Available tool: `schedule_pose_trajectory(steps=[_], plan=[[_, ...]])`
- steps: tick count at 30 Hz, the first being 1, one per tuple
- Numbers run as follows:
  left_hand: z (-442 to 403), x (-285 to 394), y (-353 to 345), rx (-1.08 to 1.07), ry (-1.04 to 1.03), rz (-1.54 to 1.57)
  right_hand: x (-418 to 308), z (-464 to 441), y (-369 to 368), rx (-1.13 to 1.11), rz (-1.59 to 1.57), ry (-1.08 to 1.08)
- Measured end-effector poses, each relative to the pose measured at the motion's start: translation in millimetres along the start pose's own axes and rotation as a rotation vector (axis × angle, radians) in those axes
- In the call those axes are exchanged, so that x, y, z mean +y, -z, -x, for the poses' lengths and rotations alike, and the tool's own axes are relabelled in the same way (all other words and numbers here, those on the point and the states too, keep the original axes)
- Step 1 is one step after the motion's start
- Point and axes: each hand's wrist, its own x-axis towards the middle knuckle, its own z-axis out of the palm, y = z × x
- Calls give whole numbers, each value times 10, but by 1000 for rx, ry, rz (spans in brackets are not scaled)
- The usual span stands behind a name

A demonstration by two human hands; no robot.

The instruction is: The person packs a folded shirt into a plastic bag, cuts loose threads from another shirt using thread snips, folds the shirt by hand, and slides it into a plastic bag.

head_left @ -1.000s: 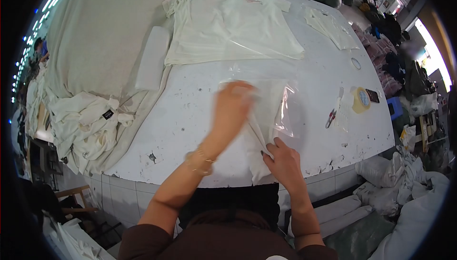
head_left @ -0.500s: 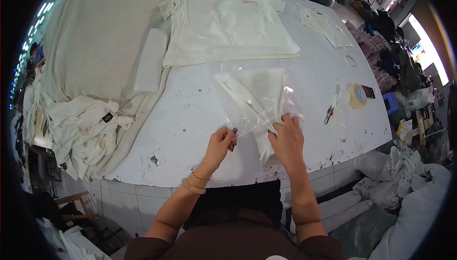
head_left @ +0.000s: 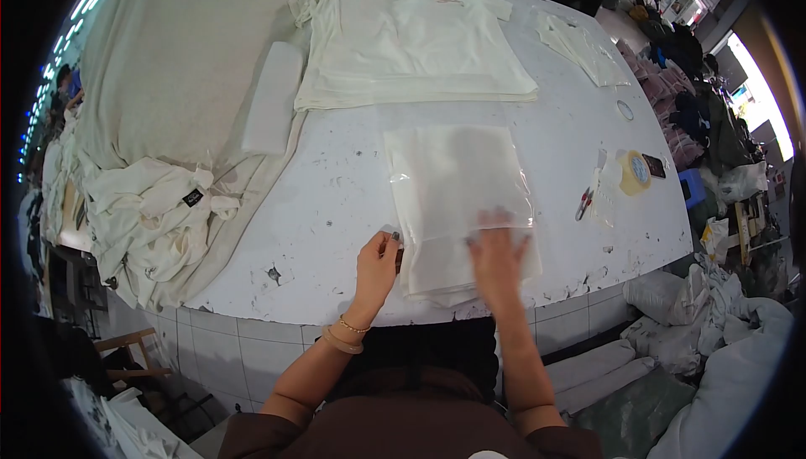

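Note:
A folded cream garment (head_left: 453, 169) lies flat in front of me, mostly inside a clear plastic bag (head_left: 527, 186). The bag's edge crosses the garment low down, and the bottom of the garment sticks out below it. My left hand (head_left: 378, 264) is closed in a pinch at the bag's left edge. My right hand (head_left: 499, 259), blurred by motion, lies flat with fingers spread over the lower right of the garment.
A cream T-shirt (head_left: 420, 43) is spread at the back of the white table (head_left: 311, 232). Left are a white block (head_left: 273, 98) and a crumpled cream garment pile (head_left: 155, 224). Snips (head_left: 584, 204), a tape roll (head_left: 634, 172) and a phone (head_left: 653, 166) lie right.
The bunched, slanted garment now lies squared and flat in the bag. My right hand has gone from gripping the cloth to lying spread on it. My left hand moved slightly left and down.

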Motion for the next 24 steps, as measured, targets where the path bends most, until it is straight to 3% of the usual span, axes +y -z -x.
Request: schedule_pose_trajectory(steps=[2, 5, 7, 9, 10, 12, 13, 15, 17, 19, 23, 24], plan=[[46, 85, 24, -16, -8, -22, -532, 115, 151, -211, -11, 282], [96, 66, 66, -25, -54, -74, -592, 244, -175, -186, -121, 383], [128, 52, 111, -23, -28, -67, -315, 96, -41, -412, -492, 451], [151, 89, 118, -19, -44, -123, 188, 4, 86, -170, -897, -41], [155, 101, 120, -9, -61, -173, 250, -94, 241, 228, -784, -141], [88, 18, 134, 25, -149, -271, 705, -241, 171, 536, -325, -148], [63, 4, 137, 61, -235, -369, 780, -231, 165, 541, -327, -141], [60, 37, 150, 130, -289, -423, 859, -189, 129, 187, -365, -323], [156, 91, 196, 225, -334, -479, 695, -79, 147, 171, -501, -289], [393, 130, 231, 278, -223, -456, 572, 148, -38, 284, -457, -227], [1018, -60, 370, 319, -133, -617, 249, 784, -7, 238, -528, -293], [1184, -171, 492, 278, -69, -629, 217, 950, 113, 110, -532, -358]])
